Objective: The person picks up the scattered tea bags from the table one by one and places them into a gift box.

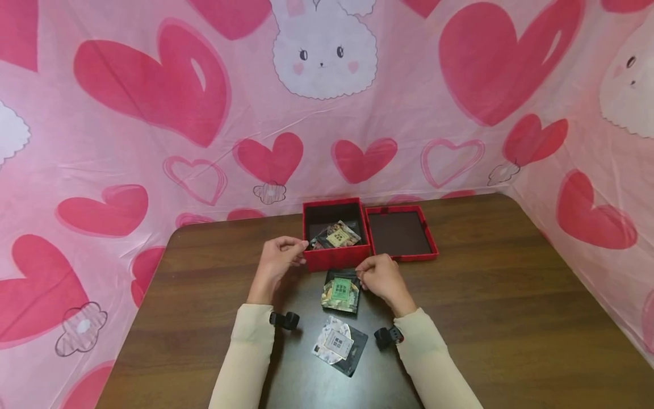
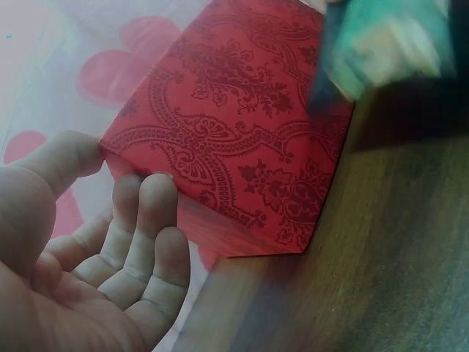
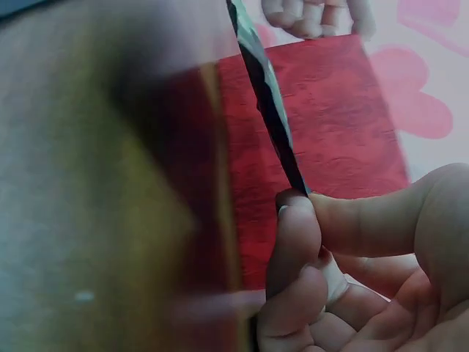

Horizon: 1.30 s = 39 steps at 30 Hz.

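My right hand (image 1: 382,278) pinches the top corner of a flat black pouch with a green label (image 1: 340,291) between thumb and index finger. In the right wrist view this pouch (image 3: 267,103) is seen edge-on, in front of the red patterned box (image 3: 322,110). At the box's (image 1: 337,258) front left corner is my left hand (image 1: 280,255). Its thumb and curled fingers hold that corner in the left wrist view, thumb tip at the rim. Inside the box lies a pouch with a yellow label (image 1: 339,236). A pouch with a white label (image 1: 338,345) lies on the table nearer me.
The red lid (image 1: 401,233) lies with its dark inside facing up, right beside the box. Both are near the back edge of the brown wooden table (image 1: 490,295). Behind it hangs a pink cloth (image 1: 317,122) with hearts and rabbit faces.
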Each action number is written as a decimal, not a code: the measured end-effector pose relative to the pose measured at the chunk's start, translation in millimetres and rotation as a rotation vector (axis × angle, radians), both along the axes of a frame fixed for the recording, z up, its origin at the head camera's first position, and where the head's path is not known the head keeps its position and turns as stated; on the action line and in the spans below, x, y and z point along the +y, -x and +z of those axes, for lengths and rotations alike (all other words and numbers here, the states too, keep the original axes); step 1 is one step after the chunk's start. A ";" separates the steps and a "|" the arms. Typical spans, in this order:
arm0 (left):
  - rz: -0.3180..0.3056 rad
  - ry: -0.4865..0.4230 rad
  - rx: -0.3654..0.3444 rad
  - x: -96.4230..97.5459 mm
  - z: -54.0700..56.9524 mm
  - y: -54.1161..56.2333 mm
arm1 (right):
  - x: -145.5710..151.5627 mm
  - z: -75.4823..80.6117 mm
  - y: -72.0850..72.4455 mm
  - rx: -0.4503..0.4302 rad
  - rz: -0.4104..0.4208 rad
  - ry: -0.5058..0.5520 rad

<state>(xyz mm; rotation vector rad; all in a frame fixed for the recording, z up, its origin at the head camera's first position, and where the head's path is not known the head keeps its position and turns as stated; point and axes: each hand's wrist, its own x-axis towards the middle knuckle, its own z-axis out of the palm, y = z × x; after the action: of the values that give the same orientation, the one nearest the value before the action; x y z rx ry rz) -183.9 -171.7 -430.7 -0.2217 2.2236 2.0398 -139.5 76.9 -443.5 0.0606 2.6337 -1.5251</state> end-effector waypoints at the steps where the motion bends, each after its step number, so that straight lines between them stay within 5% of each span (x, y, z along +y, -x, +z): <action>1: 0.000 -0.001 0.001 -0.1 -0.7 0.5 | 0.7 3.6 -0.5 0.007 0.006 0.004; 12: -0.007 0.005 0.002 -0.4 -0.3 0.7 | 7.1 44.9 -6.2 0.097 0.019 0.075; 24: -0.007 0.005 -0.015 -0.5 -0.3 0.9 | 8.0 52.5 3.2 0.110 0.011 0.080; 39: 0.000 -0.005 0.005 0.5 -1.5 -0.6 | 8.0 63.5 33.0 0.140 -0.003 0.056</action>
<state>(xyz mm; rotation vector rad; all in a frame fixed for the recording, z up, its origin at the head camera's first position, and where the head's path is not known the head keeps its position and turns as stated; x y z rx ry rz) -183.3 -171.1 -432.2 -0.2160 2.2209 2.0481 -172.5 84.9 -380.0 -0.0482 2.6936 -1.6612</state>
